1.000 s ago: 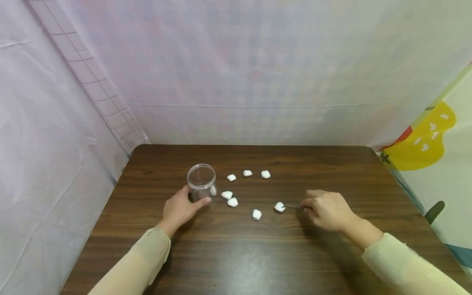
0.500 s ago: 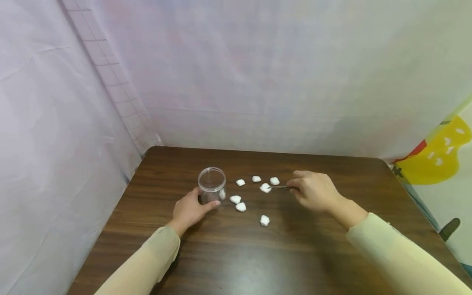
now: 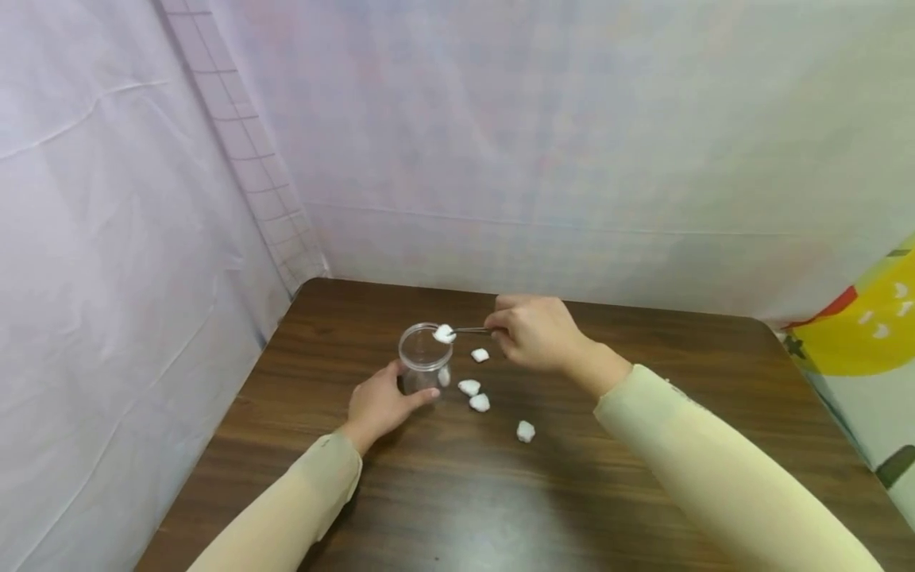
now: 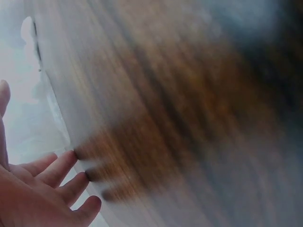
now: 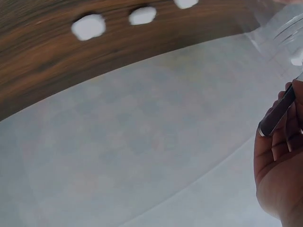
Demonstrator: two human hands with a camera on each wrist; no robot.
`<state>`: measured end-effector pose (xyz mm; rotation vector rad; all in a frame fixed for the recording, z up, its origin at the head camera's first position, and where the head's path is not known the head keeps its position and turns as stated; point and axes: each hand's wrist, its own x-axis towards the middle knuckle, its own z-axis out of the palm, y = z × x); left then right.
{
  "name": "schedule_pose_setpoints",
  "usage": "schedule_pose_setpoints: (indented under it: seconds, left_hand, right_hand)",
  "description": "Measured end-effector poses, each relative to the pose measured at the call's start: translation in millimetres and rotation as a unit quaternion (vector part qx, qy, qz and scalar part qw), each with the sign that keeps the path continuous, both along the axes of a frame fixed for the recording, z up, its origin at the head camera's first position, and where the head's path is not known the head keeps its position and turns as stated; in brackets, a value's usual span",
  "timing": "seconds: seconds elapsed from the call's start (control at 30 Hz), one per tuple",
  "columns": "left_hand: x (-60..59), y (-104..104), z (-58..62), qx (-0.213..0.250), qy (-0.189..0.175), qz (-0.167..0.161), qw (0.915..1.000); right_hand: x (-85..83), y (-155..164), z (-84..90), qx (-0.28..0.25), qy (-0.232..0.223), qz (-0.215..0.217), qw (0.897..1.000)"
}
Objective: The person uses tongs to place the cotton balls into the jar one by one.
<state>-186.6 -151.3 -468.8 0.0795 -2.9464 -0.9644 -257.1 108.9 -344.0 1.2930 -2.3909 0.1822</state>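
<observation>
My left hand (image 3: 386, 403) holds a clear plastic jar (image 3: 423, 367) standing on the table, thumb at the front and fingers round its far side. One cotton ball (image 3: 444, 376) shows through the jar's wall. My right hand (image 3: 536, 332) pinches metal tweezers (image 3: 470, 330), whose handle end (image 5: 277, 113) shows in the right wrist view. At the tweezers' tips a white cotton ball (image 3: 445, 334) hangs over the right side of the jar's rim. The left wrist view shows spread left fingers (image 4: 59, 168); the jar there is hard to make out.
Several more cotton balls lie on the brown wooden table (image 3: 429, 492) right of the jar: one behind (image 3: 480, 355), a close pair (image 3: 480, 403), and one nearer the front (image 3: 525, 431). A pale curtain (image 3: 572, 159) hangs behind the table.
My right hand has carried the cotton ball in the tweezers leftward and up, from the table's right side to the jar's rim. The left hand stays on the jar. The head view has shifted.
</observation>
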Motion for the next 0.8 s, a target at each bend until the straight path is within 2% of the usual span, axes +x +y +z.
schedule_pose_setpoints:
  seconds: [0.27,0.8]
  left_hand:
    - [-1.1,2.7,3.1,0.003,-0.006,-0.002,1.0]
    - [0.0,-1.0,0.9,0.004,-0.007,0.005,1.0]
  right_hand:
    - [-1.4,-21.4,-5.7,0.033,-0.02,-0.004,0.999]
    - [-5.3,-22.8,-10.2,0.046,-0.025,-0.004,0.999]
